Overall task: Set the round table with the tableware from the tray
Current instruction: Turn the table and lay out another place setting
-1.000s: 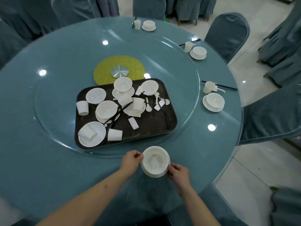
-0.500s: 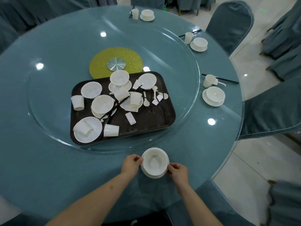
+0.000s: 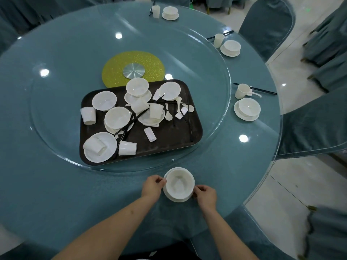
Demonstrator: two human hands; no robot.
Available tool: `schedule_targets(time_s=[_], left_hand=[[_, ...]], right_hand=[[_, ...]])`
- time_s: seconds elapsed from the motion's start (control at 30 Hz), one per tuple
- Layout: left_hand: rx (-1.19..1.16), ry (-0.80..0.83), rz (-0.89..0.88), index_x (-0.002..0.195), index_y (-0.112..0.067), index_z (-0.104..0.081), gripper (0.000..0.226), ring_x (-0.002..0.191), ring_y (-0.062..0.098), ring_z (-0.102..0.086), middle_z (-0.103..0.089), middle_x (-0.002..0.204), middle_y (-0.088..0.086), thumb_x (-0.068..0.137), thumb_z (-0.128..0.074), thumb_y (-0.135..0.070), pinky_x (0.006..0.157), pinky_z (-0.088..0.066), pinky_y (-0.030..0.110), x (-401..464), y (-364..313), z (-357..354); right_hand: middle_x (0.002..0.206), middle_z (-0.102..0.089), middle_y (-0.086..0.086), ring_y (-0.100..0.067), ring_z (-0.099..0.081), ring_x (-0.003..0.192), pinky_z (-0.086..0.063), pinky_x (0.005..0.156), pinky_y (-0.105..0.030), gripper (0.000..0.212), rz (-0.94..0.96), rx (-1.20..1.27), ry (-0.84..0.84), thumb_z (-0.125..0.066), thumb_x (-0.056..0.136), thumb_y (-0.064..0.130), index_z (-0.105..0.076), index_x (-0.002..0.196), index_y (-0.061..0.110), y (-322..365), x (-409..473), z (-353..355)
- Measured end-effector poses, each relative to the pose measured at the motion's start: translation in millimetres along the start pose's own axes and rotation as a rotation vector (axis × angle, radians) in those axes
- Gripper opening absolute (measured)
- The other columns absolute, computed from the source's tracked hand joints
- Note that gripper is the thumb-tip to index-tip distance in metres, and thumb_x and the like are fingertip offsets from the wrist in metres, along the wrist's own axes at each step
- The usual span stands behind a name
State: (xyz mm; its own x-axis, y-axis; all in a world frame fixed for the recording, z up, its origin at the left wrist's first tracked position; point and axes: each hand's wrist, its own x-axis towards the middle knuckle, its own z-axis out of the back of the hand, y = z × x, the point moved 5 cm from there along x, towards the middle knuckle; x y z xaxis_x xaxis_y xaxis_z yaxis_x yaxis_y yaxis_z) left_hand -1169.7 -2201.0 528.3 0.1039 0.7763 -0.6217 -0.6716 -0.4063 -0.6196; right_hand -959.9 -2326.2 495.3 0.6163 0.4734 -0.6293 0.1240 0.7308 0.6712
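A white bowl point(image 3: 179, 183) sits on a white saucer at the near edge of the round teal table point(image 3: 56, 184). My left hand point(image 3: 152, 186) pinches the set at its left rim, and my right hand point(image 3: 205, 197) pinches it at the lower right rim. Beyond it a dark brown tray point(image 3: 169, 136) lies on the glass turntable point(image 3: 212, 102). The tray carries several white bowls, saucers, cups, spoons, small rests and black chopsticks in a jumble.
Three set places lie along the table's right and far edge: bowl on saucer point(image 3: 247, 109) with cup point(image 3: 242, 91), another point(image 3: 231, 47), a third point(image 3: 170, 13). Teal-covered chairs point(image 3: 266, 25) ring the table. A yellow disc point(image 3: 133, 69) marks the turntable's centre.
The bowl and saucer stay at the near table edge between both hands, which shifted only slightly. The camera view has tilted a little.
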Motion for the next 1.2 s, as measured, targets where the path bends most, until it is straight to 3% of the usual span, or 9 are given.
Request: schedule_targets(time_s=[0.13, 0.53, 0.7, 0.9, 1.07, 1.2], left_hand=[[0.007, -0.001, 0.001, 0.087, -0.02, -0.069, 0.008, 0.082, 0.011, -0.062, -0.069, 0.084, -0.005, 0.092, -0.068, -0.026, 0.074, -0.045, 0.028, 0, 1, 0], [0.034, 0.039, -0.065, 0.091, -0.023, -0.066, 0.009, 0.087, 0.01, -0.062, -0.068, 0.09, -0.008, 0.095, -0.062, -0.029, 0.073, -0.047, 0.026, -2, -7, 9], [0.079, -0.023, -0.115, 0.097, -0.018, -0.061, 0.018, 0.083, 0.007, -0.058, -0.064, 0.093, -0.006, 0.102, -0.047, -0.028, 0.065, -0.042, 0.023, -3, -14, 28], [0.113, -0.096, -0.17, 0.12, -0.016, -0.059, 0.025, 0.098, 0.009, -0.054, -0.059, 0.115, -0.002, 0.099, -0.046, -0.013, 0.08, -0.039, 0.018, -3, -15, 57], [0.049, -0.158, -0.104, 0.123, -0.018, -0.056, 0.032, 0.107, 0.017, -0.058, -0.061, 0.121, 0.0, 0.094, -0.046, -0.008, 0.094, -0.046, 0.028, 1, -2, 76], [0.043, -0.169, -0.109, 0.125, -0.016, -0.056, 0.034, 0.106, 0.019, -0.06, -0.063, 0.12, 0.002, 0.094, -0.046, -0.007, 0.096, -0.049, 0.032, 3, 2, 85]], right_hand=[[0.066, -0.074, 0.0, -0.026, -0.073, 0.071, -0.062, 0.075, -0.045, 0.015, 0.001, -0.026, -0.003, -0.075, 0.085, 0.013, -0.076, 0.07, 0.017, 1, 0, 0], [0.068, -0.075, -0.001, -0.025, -0.073, 0.073, -0.061, 0.079, -0.044, 0.008, 0.015, 0.001, -0.019, -0.075, 0.086, 0.019, -0.075, 0.079, 0.016, 8, -6, 10], [0.085, -0.074, 0.0, -0.021, -0.07, 0.085, -0.054, 0.077, -0.034, 0.005, 0.106, -0.007, -0.085, -0.069, 0.091, 0.017, -0.072, 0.092, 0.014, 41, -11, 16], [0.085, -0.068, 0.006, -0.013, -0.065, 0.082, -0.045, 0.073, -0.03, 0.003, 0.236, 0.011, -0.11, -0.066, 0.096, 0.016, -0.067, 0.093, 0.016, 101, -26, 2], [0.087, -0.07, 0.007, -0.008, -0.065, 0.084, -0.048, 0.07, -0.024, 0.005, 0.332, -0.016, -0.014, -0.067, 0.097, 0.022, -0.069, 0.093, 0.02, 143, -31, -42], [0.086, -0.071, 0.006, -0.007, -0.066, 0.083, -0.048, 0.068, -0.018, 0.004, 0.381, -0.059, 0.047, -0.068, 0.095, 0.022, -0.07, 0.093, 0.02, 173, -29, -75]])
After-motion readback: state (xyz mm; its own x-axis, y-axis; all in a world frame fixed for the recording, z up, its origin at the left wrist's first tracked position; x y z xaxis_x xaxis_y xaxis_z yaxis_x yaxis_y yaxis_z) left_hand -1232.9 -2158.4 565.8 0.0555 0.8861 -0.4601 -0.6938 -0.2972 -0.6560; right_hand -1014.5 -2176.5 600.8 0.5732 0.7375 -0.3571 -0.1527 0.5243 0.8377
